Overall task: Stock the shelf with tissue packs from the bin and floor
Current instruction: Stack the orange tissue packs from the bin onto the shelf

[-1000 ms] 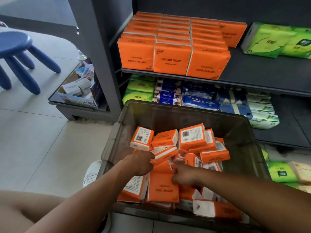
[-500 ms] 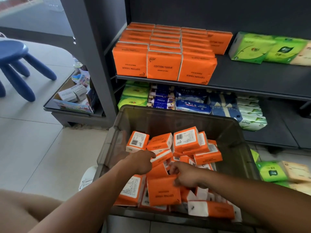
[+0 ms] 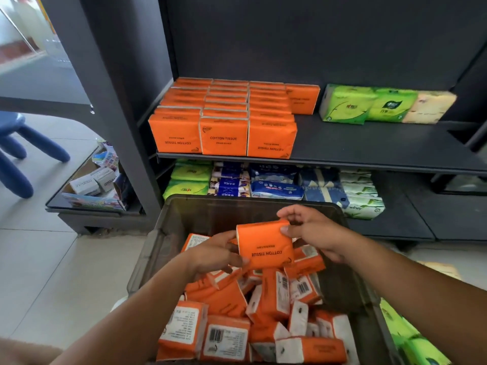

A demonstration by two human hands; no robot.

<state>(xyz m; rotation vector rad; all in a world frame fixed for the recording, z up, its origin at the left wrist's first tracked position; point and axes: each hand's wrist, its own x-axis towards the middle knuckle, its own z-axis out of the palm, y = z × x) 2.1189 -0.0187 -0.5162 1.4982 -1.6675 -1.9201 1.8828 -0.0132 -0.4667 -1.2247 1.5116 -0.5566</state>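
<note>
An orange tissue pack [image 3: 264, 243] marked COTTON TISSUE hangs above the grey bin [image 3: 158, 248]. My left hand [image 3: 214, 255] grips its left edge and my right hand [image 3: 313, 229] pinches its upper right corner. Below it the bin holds several loose orange packs [image 3: 226, 335] lying at all angles. On the dark shelf [image 3: 369, 151] above, orange packs [image 3: 224, 119] stand in three neat rows at the left, with one more orange pack behind them to the right.
Green and cream tissue packs [image 3: 369, 106] sit at the shelf's right. The lower shelf holds green, blue and white packs [image 3: 274, 184]. Green packs [image 3: 411, 341] lie on the floor right of the bin. A blue stool [image 3: 15, 151] and a low box of small cartons [image 3: 92, 185] stand left.
Both hands have risen out of the pile with one orange pack held between them. The view has tilted upward, showing more of the shelf.
</note>
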